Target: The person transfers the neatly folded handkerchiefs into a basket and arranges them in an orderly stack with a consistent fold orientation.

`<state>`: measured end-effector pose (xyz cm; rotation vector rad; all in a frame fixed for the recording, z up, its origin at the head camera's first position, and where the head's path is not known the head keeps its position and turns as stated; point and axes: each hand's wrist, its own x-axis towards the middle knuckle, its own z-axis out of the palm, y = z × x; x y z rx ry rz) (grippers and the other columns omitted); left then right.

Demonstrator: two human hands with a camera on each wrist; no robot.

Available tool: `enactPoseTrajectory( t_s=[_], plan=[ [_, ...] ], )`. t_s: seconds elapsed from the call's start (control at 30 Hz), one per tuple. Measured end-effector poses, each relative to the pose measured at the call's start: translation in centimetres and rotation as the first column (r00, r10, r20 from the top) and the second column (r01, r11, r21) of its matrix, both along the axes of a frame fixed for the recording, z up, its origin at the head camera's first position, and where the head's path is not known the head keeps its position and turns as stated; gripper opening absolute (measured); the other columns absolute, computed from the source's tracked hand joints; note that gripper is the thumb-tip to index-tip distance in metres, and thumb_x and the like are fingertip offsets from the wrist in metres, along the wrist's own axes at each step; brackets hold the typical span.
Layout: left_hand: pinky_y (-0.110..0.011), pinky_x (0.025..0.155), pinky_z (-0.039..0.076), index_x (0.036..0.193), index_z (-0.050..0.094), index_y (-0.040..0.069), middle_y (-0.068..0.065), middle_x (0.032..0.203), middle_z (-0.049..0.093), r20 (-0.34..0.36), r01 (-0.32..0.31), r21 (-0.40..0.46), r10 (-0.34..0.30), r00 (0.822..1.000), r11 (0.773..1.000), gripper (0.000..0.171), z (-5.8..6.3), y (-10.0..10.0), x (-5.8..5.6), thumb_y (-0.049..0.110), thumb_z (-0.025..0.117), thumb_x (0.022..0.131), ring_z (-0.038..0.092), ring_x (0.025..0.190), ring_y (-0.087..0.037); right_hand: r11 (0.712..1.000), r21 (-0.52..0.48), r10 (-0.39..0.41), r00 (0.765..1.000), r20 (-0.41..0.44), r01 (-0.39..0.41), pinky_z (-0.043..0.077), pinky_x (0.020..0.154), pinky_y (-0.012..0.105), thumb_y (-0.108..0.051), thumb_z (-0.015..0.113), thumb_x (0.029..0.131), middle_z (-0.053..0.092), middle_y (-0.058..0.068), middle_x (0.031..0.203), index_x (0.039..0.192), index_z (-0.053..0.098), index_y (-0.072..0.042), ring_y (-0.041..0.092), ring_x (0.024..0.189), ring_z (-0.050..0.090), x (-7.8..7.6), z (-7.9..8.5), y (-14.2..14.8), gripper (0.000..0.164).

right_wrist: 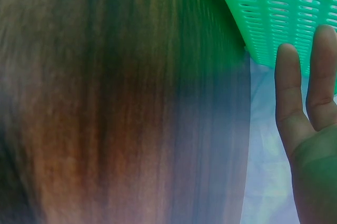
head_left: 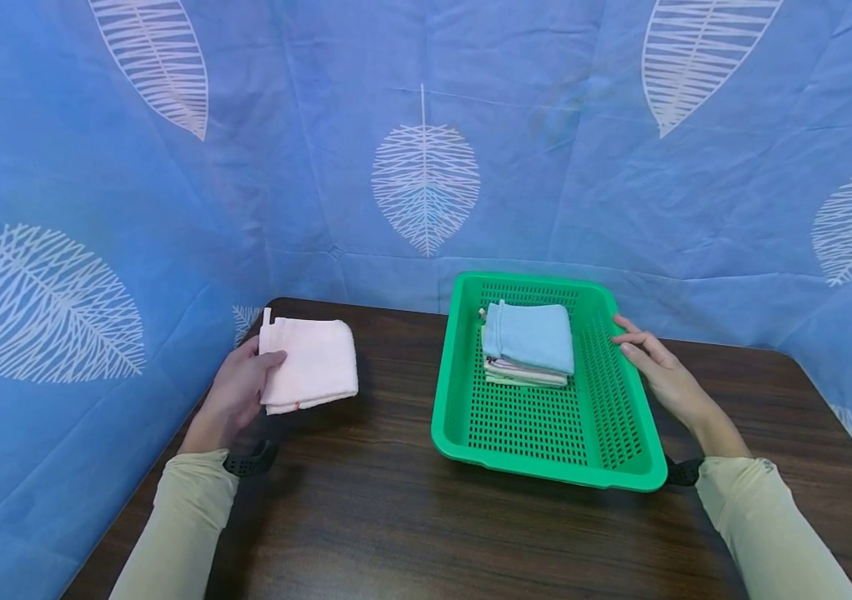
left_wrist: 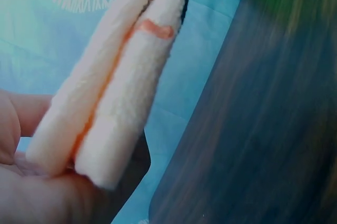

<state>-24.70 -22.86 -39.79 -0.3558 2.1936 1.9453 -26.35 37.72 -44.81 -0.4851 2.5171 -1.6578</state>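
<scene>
In the head view, my left hand (head_left: pixel 237 385) pinches the left edge of a folded pale pink towel (head_left: pixel 313 358), thumb on top. The left wrist view shows this towel (left_wrist: pixel 121 87) edge-on, its folded layers bearing a small orange-red mark. On the right, my right hand (head_left: pixel 662 375) is at the right rim of a green plastic basket (head_left: pixel 546 475). Its fingers (right_wrist: pixel 288 76) look straight beside the perforated outer wall; whether they press on it I cannot tell. Inside the basket lies a stack of folded towels, a light blue towel (head_left: pixel 531 337) uppermost.
A dark brown wooden table (head_left: pixel 366 517) carries the basket. Behind it and along the left hangs a blue cloth (head_left: pixel 321 167) with white leaf prints. Beneath the blue towel, paler folded towels (head_left: pixel 527 375) show at the stack's front edge.
</scene>
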Motion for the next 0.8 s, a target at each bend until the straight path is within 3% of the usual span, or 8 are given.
enactPoseTrajectory(
  t_s=[0.13, 0.23, 0.37, 0.57, 0.63, 0.73, 0.8],
  plan=[
    [-0.019, 0.084, 0.056, 0.164, 0.015, 0.009, -0.017, 0.159, 0.035, -0.024, 0.004, 0.036, -0.003, 1.0, 0.999, 0.062, 0.5, 0.3, 0.0, 0.021, 0.041, 0.11, 0.055, 0.12, -0.017, 1.0, -0.004, -0.005, 1.0, 0.009, 0.005, 0.022, 0.121, 0.028, -0.034, 0.035, 0.113, -0.001, -0.011, 0.174, 0.146, 0.04, -0.006, 0.023, 0.162, -0.01, 0.0, 0.0, 0.0, 0.044],
    [-0.02, 0.083, 0.057, 0.164, 0.015, 0.01, -0.016, 0.154, 0.04, -0.031, -0.004, 0.057, 0.006, 1.0, 0.998, 0.063, 1.0, 0.6, 0.0, 0.022, 0.044, 0.109, 0.061, 0.11, -0.01, 1.0, -0.013, -0.002, 1.0, 0.015, 0.002, 0.02, 0.123, 0.037, -0.033, 0.035, 0.113, -0.001, -0.011, 0.174, 0.147, 0.039, -0.005, 0.024, 0.162, -0.01, 0.0, 0.0, 0.0, 0.044],
    [-0.023, 0.082, 0.06, 0.164, 0.018, 0.011, -0.01, 0.139, 0.05, -0.029, -0.009, 0.071, 0.011, 1.0, 0.997, 0.065, 1.4, 1.0, 0.1, 0.026, 0.049, 0.108, 0.066, 0.099, -0.005, 1.0, -0.015, 0.005, 1.0, 0.01, -0.005, 0.027, 0.105, 0.01, -0.033, 0.034, 0.113, -0.002, -0.008, 0.174, 0.147, 0.039, -0.006, 0.024, 0.162, -0.01, 0.0, -0.1, 0.1, 0.044],
    [-0.025, 0.08, 0.062, 0.162, 0.022, 0.009, 0.002, 0.116, 0.059, -0.04, -0.017, 0.117, 0.022, 0.999, 0.993, 0.065, 2.0, 1.5, 0.0, 0.027, 0.053, 0.107, 0.071, 0.092, -0.003, 0.999, -0.031, 0.012, 1.0, 0.013, -0.011, 0.027, 0.103, 0.007, -0.032, 0.034, 0.113, -0.002, -0.008, 0.175, 0.147, 0.039, -0.005, 0.023, 0.161, -0.011, 0.0, -0.1, 0.2, 0.043],
    [-0.025, 0.079, 0.062, 0.162, 0.024, 0.009, 0.004, 0.112, 0.061, -0.04, -0.018, 0.134, 0.024, 0.999, 0.991, 0.065, 2.1, 1.7, 0.0, 0.028, 0.054, 0.107, 0.071, 0.091, -0.003, 0.999, -0.031, 0.01, 1.0, 0.019, -0.01, 0.026, 0.108, 0.011, -0.032, 0.034, 0.113, -0.003, -0.008, 0.175, 0.147, 0.04, -0.006, 0.024, 0.161, -0.011, 0.0, -0.1, 0.2, 0.043],
    [-0.024, 0.08, 0.061, 0.161, 0.025, 0.009, 0.005, 0.111, 0.062, -0.048, -0.01, 0.145, 0.017, 0.999, 0.989, 0.065, 2.3, 2.1, 0.0, 0.028, 0.054, 0.107, 0.071, 0.092, -0.003, 0.999, -0.037, 0.006, 1.0, 0.031, -0.005, 0.019, 0.125, 0.035, -0.033, 0.035, 0.113, -0.003, -0.008, 0.175, 0.147, 0.04, -0.006, 0.025, 0.161, -0.011, -0.1, -0.1, 0.1, 0.044],
    [-0.024, 0.081, 0.061, 0.161, 0.025, 0.01, 0.004, 0.115, 0.061, -0.052, -0.002, 0.148, 0.009, 0.999, 0.989, 0.065, 2.4, 2.4, -0.1, 0.029, 0.054, 0.107, 0.071, 0.094, -0.004, 0.999, -0.044, 0.004, 0.999, 0.036, -0.002, 0.01, 0.125, 0.059, -0.033, 0.035, 0.113, -0.003, -0.008, 0.175, 0.146, 0.04, -0.006, 0.026, 0.161, -0.012, -0.1, -0.1, 0.1, 0.043]
  ],
)
